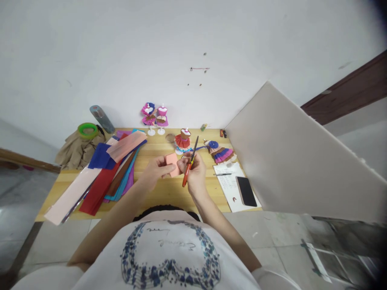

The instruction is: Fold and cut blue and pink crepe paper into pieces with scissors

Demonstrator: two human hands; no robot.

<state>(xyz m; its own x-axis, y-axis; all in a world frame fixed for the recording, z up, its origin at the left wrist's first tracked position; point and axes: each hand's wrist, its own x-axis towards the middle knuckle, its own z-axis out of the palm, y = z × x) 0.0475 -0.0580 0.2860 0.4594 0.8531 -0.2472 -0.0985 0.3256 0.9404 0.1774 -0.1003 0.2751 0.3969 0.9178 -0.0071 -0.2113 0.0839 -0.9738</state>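
In the head view, my left hand (155,171) has its fingers clamped on a small pink paper piece (171,161) above the middle of the worktop (169,193). My right hand (196,174) has its fingers closed around the red-handled scissors (193,151), just beside the paper. I think the blades could nick my left fingers, because they are so near.

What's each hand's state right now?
Left hand: closed, fingers pinching the pink paper piece.
Right hand: closed, holding the scissors.
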